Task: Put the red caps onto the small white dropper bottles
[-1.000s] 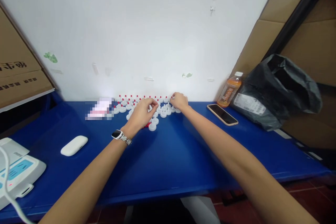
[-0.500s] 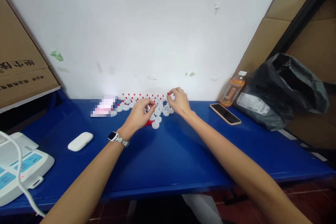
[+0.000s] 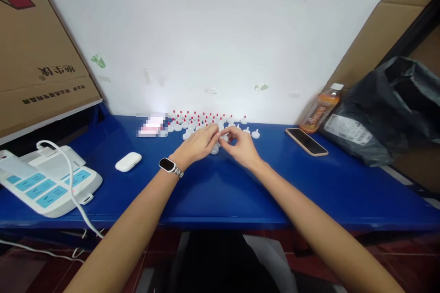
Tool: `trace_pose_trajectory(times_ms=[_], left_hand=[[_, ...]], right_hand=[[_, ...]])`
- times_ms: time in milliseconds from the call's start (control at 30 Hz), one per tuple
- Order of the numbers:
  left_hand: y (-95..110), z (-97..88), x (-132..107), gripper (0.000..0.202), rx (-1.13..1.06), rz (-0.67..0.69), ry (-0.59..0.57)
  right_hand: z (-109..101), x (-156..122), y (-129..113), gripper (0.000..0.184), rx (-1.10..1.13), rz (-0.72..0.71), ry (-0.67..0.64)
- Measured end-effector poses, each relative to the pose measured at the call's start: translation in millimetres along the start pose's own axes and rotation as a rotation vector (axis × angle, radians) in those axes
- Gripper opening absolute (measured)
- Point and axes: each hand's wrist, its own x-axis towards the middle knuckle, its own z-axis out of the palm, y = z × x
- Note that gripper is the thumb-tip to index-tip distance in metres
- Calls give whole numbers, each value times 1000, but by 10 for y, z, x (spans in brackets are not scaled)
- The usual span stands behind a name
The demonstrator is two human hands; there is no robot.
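1. The right fingers [image 3: 232,131] are pinched on a white cap [image 3: 225,138]; the left fingers [image 3: 213,134] are curled together with their tips just beside it, and whether they grip anything I cannot tell.
2. Ahead of the fingers and to their left, the other caps [image 3: 178,127] stand in a close cluster, which leaves little room on that side; some are partly hidden behind the left fingers.
3. Beyond the cluster the table [image 3: 220,197] ends at the wall [image 3: 206,36], near the fingers' far side.
4. Toward the person, a broad stretch of table runs from the fingers to its near edge, with the forearms crossing it.
5. To the right of the fingers, past a few spaced caps, another stretch of table reaches to the phone [image 3: 306,141].
6. The caps are pale plastic, round and wide at the base, with a narrow spout; many spouts wear small red tips.
7. The table is smooth, blue and slightly glossy; the wall is matte white with peeled patches.
8. Well right of the fingers, a clear bottle [image 3: 319,112] of orange drink leans beside a crinkled dark plastic bag [image 3: 364,119].
9. Well left lie a smooth, rounded white case [image 3: 128,161] and a hard power strip [image 3: 51,187].
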Motion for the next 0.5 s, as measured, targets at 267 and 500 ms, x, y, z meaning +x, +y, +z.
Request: trace_pose_trajectory(times_ms=[267, 500], left_hand=[[40, 87, 61, 26, 25, -87, 123], [-27, 8, 97, 38, -170, -381, 351]], right_hand=[[119, -15, -107, 9, -201, -138, 101], [38, 1, -49, 12, -367, -107, 163]])
